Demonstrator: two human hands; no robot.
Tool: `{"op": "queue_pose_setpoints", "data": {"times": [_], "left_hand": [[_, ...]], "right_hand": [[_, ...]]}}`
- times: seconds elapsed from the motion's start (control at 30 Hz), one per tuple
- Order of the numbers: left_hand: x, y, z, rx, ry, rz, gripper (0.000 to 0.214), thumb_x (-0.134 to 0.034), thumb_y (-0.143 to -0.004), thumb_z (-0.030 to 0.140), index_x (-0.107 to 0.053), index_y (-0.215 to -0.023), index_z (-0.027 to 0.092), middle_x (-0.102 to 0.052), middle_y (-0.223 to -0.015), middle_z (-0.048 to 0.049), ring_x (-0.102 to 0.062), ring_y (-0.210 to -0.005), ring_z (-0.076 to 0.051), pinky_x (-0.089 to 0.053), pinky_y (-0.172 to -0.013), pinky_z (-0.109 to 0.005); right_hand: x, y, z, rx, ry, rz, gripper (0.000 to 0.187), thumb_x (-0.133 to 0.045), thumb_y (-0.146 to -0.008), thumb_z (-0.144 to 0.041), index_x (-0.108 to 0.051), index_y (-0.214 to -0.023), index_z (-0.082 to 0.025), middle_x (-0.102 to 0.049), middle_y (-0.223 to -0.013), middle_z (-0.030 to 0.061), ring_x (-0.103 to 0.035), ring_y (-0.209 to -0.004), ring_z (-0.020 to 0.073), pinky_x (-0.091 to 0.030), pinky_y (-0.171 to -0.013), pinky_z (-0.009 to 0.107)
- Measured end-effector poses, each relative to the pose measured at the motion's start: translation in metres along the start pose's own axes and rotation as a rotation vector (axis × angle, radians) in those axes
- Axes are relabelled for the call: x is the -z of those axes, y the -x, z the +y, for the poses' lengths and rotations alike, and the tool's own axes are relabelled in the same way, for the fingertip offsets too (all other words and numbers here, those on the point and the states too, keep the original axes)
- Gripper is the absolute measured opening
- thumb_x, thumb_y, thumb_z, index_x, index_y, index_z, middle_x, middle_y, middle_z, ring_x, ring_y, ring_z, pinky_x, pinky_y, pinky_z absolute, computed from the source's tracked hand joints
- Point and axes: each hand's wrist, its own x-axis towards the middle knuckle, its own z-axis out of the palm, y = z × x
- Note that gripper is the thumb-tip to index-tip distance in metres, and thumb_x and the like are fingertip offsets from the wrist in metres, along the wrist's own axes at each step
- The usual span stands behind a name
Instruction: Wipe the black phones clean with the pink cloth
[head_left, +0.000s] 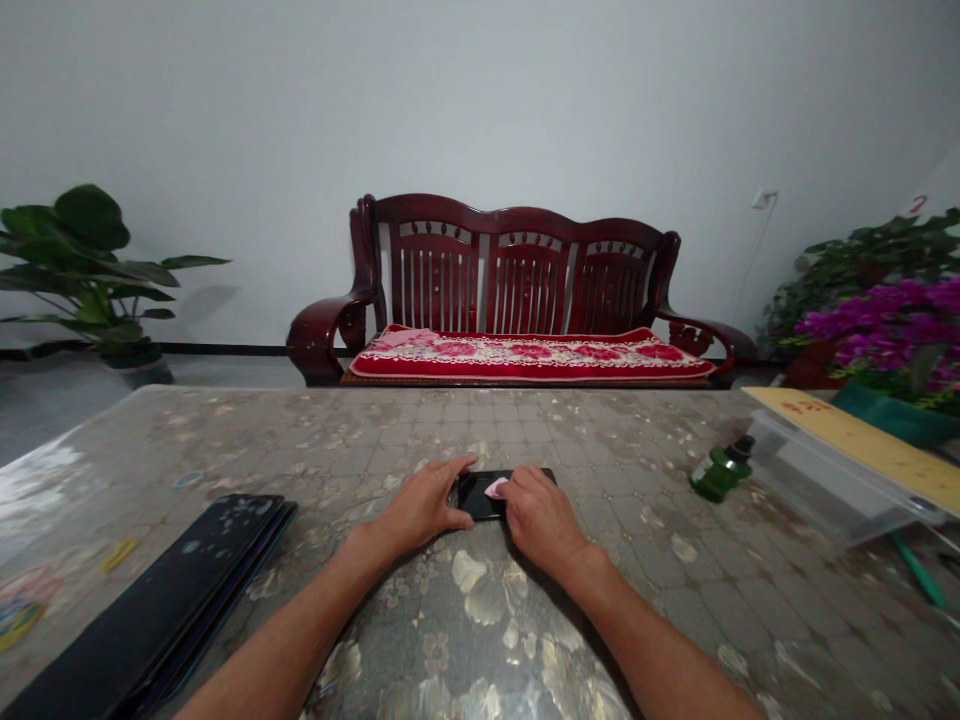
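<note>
A black phone [480, 494] lies flat on the patterned table [480, 600] in front of me. My left hand [424, 505] grips its left end, thumb and fingers closed around the edge. My right hand [540, 515] rests on the phone's right part, fingers pressed on a small pink cloth or pad [496, 487] that lies on the screen. Part of the phone is hidden under my right hand.
A stack of black flat panels [161, 600] lies at the left. A small green bottle [721, 470] lies at the right beside a clear plastic box [832, 480] with a yellow lid. Beyond the table stand a dark red wooden bench [517, 290] and potted plants [90, 270].
</note>
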Motion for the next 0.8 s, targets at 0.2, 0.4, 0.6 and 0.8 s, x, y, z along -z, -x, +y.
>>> {"op": "queue_pose_setpoints", "data": {"times": [0.2,0.4,0.6,0.8], "left_hand": [[-0.002,0.001,-0.004,-0.015,0.001,0.018,0.081,-0.081,-0.071,0.03,-0.046,-0.144,0.021,-0.065,-0.128,-0.0105,-0.06,-0.115,-0.03,-0.045,-0.098,-0.038],[-0.002,0.0,-0.003,0.0,0.004,0.013,0.079,-0.079,-0.072,0.029,-0.047,-0.144,0.022,-0.065,-0.128,-0.01,-0.06,-0.115,-0.03,-0.045,-0.097,-0.038],[-0.002,0.001,-0.002,-0.017,0.02,0.012,0.079,-0.08,-0.071,0.03,-0.047,-0.143,0.023,-0.064,-0.133,-0.0097,-0.058,-0.12,-0.03,-0.043,-0.102,-0.038],[-0.001,0.0,-0.004,-0.002,-0.053,-0.033,0.067,-0.078,-0.075,0.034,-0.056,-0.136,0.023,-0.065,-0.132,-0.01,-0.057,-0.123,-0.031,-0.041,-0.105,-0.04]], "right_hand": [[0.007,-0.003,0.015,-0.111,0.069,-0.016,0.03,-0.05,-0.092,-0.011,-0.074,-0.106,-0.023,-0.066,-0.099,0.007,-0.057,-0.099,0.0221,-0.041,-0.085,0.03],[0.006,-0.005,0.021,-0.182,0.134,-0.012,0.031,-0.048,-0.095,-0.012,-0.074,-0.109,-0.023,-0.066,-0.101,0.0085,-0.056,-0.1,0.0225,-0.04,-0.084,0.03],[0.004,-0.004,0.005,-0.048,0.029,-0.05,0.033,-0.046,-0.097,-0.013,-0.072,-0.114,-0.026,-0.066,-0.103,0.0059,-0.057,-0.1,0.0197,-0.04,-0.087,0.027],[0.009,-0.005,0.025,-0.219,0.136,-0.036,0.03,-0.046,-0.096,-0.012,-0.073,-0.107,-0.02,-0.066,-0.103,0.0095,-0.057,-0.101,0.023,-0.042,-0.085,0.03]]}}
